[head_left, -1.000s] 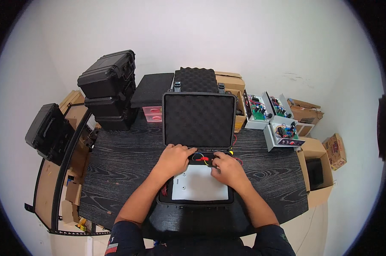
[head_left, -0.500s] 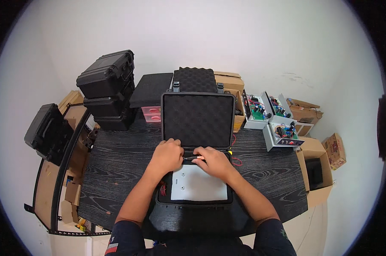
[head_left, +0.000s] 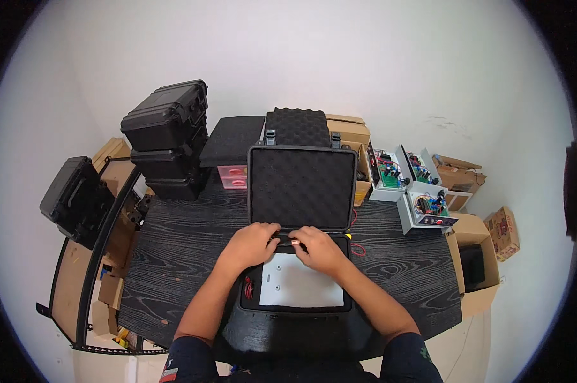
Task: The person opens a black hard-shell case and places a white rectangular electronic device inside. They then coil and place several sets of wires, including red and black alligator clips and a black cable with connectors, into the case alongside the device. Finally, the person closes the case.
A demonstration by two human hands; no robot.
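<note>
An open black hard case [head_left: 355,191] stands on the table in front of me, its raised lid lined with dark bumpy foam [head_left: 301,188]. A flat pale-grey panel [head_left: 301,281] fills most of the base, with a red wire bundle [head_left: 248,287] beside its left edge. Both hands meet over the back of the base, just beyond the panel. My left hand [head_left: 253,244] is closed at the left end of a small dark piece [head_left: 286,242]. On its copper-coloured right end, my right hand [head_left: 318,247] pinches with thumb and fingers. The piece is too small and covered to name.
Black hard cases [head_left: 167,137] are stacked at the back left; another case [head_left: 74,198] sits on a side shelf. Grey boxes with exposed circuit boards [head_left: 427,207] stand at the right. A red cable [head_left: 359,249] lies right of the case. An open carton [head_left: 477,297] is beside the table.
The whole view has shifted slightly, with the scene sitting a little lower and further right. Both hands stay at the back of the base; the fingers have moved slightly around the dark piece.
</note>
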